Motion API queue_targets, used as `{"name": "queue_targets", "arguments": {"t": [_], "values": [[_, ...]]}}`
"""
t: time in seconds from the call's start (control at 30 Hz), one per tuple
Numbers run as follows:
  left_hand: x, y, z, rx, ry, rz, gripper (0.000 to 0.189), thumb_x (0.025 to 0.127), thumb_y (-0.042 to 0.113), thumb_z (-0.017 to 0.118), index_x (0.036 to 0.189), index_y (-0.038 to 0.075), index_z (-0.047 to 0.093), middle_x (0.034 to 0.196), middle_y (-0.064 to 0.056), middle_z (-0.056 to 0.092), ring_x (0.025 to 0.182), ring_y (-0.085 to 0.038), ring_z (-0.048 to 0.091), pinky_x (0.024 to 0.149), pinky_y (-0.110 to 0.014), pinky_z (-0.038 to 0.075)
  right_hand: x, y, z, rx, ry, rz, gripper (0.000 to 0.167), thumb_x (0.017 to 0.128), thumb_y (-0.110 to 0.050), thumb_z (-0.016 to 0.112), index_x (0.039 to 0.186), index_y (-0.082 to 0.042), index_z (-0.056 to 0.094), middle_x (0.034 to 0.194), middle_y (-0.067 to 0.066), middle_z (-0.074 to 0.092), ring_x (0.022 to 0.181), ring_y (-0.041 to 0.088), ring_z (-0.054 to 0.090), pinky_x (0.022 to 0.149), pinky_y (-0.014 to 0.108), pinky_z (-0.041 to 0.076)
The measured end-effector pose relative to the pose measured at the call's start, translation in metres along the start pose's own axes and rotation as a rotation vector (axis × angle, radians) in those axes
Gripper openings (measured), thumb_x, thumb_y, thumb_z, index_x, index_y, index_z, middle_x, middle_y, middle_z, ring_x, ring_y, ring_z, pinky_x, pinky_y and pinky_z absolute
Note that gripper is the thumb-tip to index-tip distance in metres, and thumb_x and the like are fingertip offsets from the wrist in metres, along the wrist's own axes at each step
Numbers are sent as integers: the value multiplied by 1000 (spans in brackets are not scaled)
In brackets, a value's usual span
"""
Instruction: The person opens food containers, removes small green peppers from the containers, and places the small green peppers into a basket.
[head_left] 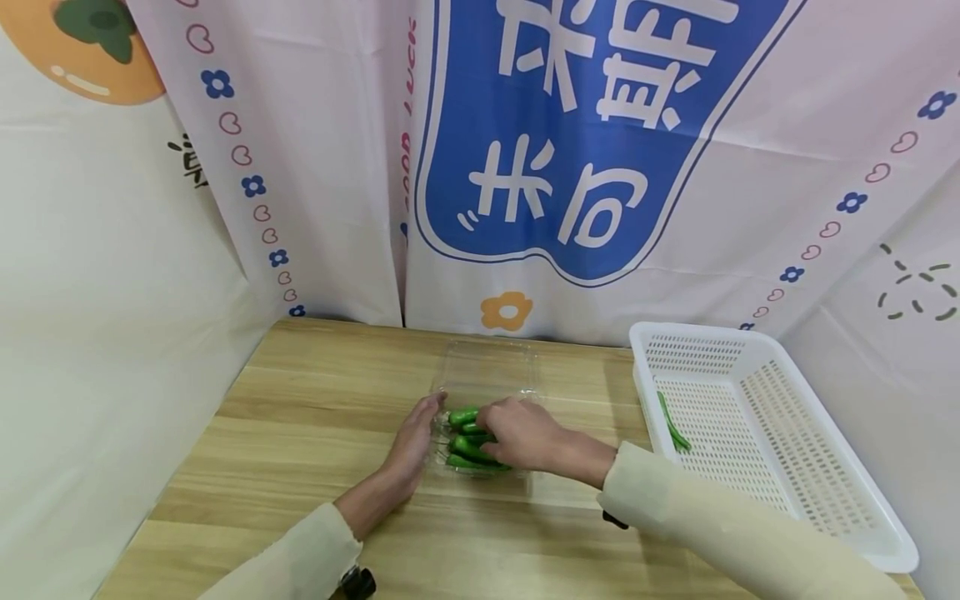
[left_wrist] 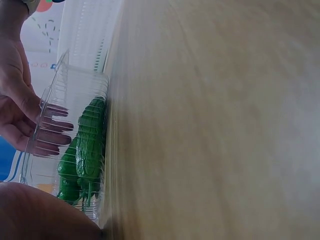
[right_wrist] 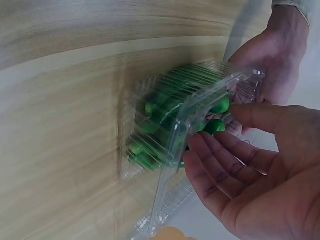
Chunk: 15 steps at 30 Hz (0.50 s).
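Observation:
A clear plastic clamshell box [head_left: 491,364] sits on the table with its lid folded open toward the back wall. Several green chili peppers [head_left: 471,450] lie inside, side by side. My left hand [head_left: 411,442] rests along the box's left side, fingers extended. From the right, my right hand [head_left: 525,433] reaches over the box. In the left wrist view its fingers [left_wrist: 55,136] hang loosely inside the wall, above the peppers [left_wrist: 91,142]. The right wrist view shows the right thumb [right_wrist: 252,116] close to the pepper ends, with nothing gripped.
A white perforated basket [head_left: 832,467] stands at the right on the wooden table [head_left: 300,400]. Inside it, by its left wall, lie thin green peppers [head_left: 672,425]. Printed cloth [head_left: 337,167] hangs behind the table and on both sides.

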<state>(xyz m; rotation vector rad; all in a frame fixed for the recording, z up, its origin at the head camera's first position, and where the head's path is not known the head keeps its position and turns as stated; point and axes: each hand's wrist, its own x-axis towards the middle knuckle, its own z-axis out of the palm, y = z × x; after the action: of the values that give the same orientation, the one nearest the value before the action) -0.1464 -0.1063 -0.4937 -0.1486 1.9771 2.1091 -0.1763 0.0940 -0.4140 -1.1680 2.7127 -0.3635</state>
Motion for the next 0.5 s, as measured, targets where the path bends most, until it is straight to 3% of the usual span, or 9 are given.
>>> {"name": "queue_targets", "arguments": {"t": [0.3,0.5], "values": [[0,2,1,4,21,-1,55,117,33,24,165,5,31,174,-21,20,162,-43,5,129,-66,2,6,0,7,13,-24,19,19,93,-14,80,79,-14,66,60,-9,43,53,7,37,46,23,27],[0,2,1,2,22,-2,56,117,33,25,165,5,31,174,-21,21,162,-42,5,129,-66,2,8,-2,10,-9,-26,23,24,91,-15,81,75,-15,63,61,-9,44,55,9,40,46,24,31]]}}
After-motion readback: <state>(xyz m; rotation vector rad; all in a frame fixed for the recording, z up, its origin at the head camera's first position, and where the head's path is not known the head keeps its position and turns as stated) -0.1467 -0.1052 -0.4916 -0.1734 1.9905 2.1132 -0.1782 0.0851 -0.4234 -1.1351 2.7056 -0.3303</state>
